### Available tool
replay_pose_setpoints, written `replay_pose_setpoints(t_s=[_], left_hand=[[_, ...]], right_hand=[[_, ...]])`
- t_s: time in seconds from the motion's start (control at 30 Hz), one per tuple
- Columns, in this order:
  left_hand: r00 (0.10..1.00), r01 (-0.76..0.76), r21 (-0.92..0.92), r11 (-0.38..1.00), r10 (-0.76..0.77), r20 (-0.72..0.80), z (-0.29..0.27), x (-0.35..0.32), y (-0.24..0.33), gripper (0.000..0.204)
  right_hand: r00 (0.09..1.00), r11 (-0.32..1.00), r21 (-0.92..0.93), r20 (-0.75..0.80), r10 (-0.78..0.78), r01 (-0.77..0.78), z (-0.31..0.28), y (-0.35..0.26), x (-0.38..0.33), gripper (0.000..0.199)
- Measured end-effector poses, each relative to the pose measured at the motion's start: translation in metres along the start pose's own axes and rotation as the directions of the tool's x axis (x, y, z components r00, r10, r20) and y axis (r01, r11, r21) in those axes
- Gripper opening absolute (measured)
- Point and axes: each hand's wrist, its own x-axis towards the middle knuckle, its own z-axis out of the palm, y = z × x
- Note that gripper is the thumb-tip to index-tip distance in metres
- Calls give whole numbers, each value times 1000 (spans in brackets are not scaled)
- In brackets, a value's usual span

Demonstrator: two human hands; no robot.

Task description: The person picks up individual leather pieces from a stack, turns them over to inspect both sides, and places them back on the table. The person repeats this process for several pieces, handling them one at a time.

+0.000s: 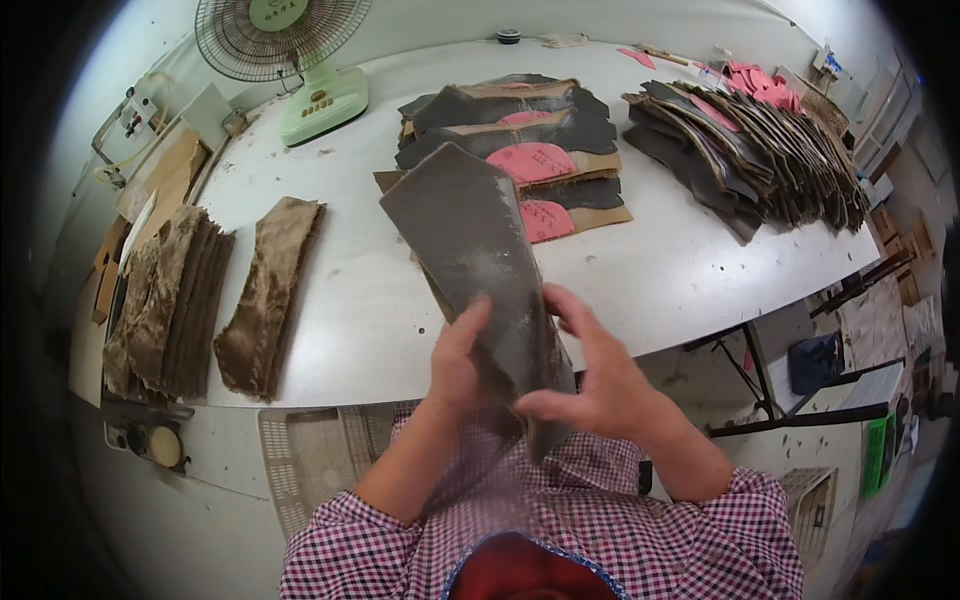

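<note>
The left hand (456,358) and right hand (598,372) are closed on opposite edges of a grey panel (465,245), held up over the near edge of the table (370,310). Its upper end blocks part of the middle stack (575,137) (pink patches (530,162) show between the layers). Leftward lie a furry pile (165,310) and furry piece (268,300); rightward, a fanned pile (765,165). A green fan (325,105) stands behind.
</note>
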Motion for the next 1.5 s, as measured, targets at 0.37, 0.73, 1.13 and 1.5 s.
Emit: replay_pose_setpoints(t_s=[0.37, 0.73, 1.13, 1.5], left_hand=[[986, 168, 234, 958, -160, -53, -31, -34, 28, 42], [989, 132, -82, 988, -137, -52, -18, -69, 7, 62], [982, 154, 93, 984, -143, -121, -3, -64, -5, 61], [999, 44, 249, 967, -38, -28, 12, -66, -10, 70]], right_hand=[[914, 909, 324, -219, 342, -263, -30, 35, -5, 22], [919, 894, 411, -256, 300, -177, -8, 58, -4, 19], [807, 950, -310, -568, -162, -28, -5, 57, 5, 19], [965, 1000, 10, -261, 25, -23, -11, -2, -23, 18]])
